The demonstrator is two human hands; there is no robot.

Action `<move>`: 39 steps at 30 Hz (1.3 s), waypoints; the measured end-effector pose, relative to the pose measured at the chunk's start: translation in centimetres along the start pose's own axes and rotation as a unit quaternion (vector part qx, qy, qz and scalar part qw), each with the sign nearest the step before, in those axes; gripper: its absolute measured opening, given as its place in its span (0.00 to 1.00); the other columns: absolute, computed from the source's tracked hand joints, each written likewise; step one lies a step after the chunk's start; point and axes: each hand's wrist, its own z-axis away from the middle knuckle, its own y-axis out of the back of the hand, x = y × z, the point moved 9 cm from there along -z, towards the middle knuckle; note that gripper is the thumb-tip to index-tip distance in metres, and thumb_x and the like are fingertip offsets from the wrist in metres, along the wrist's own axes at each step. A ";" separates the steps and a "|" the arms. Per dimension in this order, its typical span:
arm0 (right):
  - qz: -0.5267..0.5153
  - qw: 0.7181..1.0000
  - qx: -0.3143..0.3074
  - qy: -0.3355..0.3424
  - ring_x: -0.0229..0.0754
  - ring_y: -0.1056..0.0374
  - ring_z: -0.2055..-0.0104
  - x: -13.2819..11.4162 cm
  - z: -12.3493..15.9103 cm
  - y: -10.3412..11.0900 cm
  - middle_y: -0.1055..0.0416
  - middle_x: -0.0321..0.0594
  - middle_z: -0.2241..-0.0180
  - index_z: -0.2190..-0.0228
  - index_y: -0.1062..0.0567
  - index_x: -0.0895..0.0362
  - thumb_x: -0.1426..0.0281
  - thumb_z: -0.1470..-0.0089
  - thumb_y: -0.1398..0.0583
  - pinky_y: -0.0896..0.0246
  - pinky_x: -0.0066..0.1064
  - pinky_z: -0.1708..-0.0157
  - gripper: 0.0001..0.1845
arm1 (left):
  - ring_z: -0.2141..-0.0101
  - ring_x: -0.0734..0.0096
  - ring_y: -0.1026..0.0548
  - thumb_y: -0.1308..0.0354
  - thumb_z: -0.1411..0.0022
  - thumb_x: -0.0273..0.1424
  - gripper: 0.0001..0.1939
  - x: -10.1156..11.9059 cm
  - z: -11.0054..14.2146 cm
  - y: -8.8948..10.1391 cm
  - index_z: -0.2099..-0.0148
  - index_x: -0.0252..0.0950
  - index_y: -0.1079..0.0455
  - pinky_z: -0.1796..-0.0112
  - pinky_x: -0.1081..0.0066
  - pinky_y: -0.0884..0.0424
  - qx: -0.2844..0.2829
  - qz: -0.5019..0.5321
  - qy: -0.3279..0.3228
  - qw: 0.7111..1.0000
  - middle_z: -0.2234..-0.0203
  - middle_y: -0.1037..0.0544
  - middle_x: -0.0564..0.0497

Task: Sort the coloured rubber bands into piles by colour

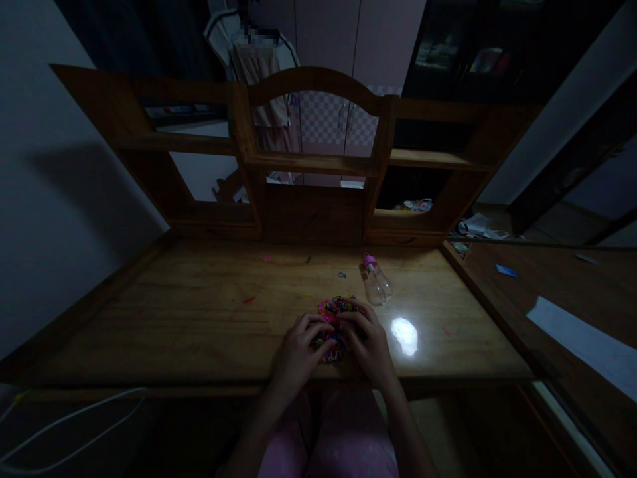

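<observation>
A bunch of thin multicoloured bands point(332, 355), which look like small rubber bands, lies near the front edge of the wooden desk. My left hand point(301, 345) is curled around its left side, thumb and forefinger bent in among the bands. From the right, my right hand point(369, 338) curves over it, its fingers closed into the bunch. Both sets of fingertips meet near the middle, partly hidden by the bands and the dim light. Behind my right hand, a clear bulb-shaped bottle point(380, 287) with a pink top lies on its side.
Scattered on the desk point(189, 318) are a red band point(249, 300), a pink scrap point(266, 258) and a small loop-shaped clip point(342, 275). A wooden shelf unit point(313, 162) rises along the far edge. At the right, a second surface holds a white paper strip point(587, 338) and a blue card point(506, 270).
</observation>
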 end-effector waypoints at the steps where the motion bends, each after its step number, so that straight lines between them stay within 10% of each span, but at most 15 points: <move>1: -0.004 1.000 0.007 -0.005 0.46 0.39 0.43 0.1 0.0 0.2 0.34 0.43 0.47 0.59 0.24 0.50 0.72 0.41 0.43 0.42 0.42 0.44 0.11 | 0.54 0.64 0.29 0.38 0.41 0.31 0.08 0.0 0.0 -0.1 0.58 0.43 0.25 0.52 0.63 0.32 0.002 -0.009 -0.002 1.000 0.58 0.28 0.49; 23: -0.092 0.988 0.044 -0.120 0.43 0.28 0.58 2.3 0.9 0.5 0.24 0.39 0.63 0.65 0.23 0.53 0.64 0.44 0.39 0.31 0.34 0.57 0.07 | 0.57 0.66 0.26 0.44 0.37 0.36 0.08 -1.1 -0.3 1.2 0.64 0.39 0.26 0.57 0.70 0.28 0.058 0.095 0.045 0.993 0.60 0.25 0.49; 39: -0.025 0.998 -0.015 0.048 0.44 0.33 0.47 -2.7 -0.4 -1.4 0.30 0.40 0.48 0.55 0.22 0.46 0.73 0.41 0.42 0.36 0.38 0.48 0.16 | 0.59 0.66 0.25 0.43 0.38 0.38 0.11 -2.9 0.1 0.6 0.58 0.36 0.28 0.55 0.69 0.30 0.031 0.224 0.126 0.966 0.63 0.22 0.50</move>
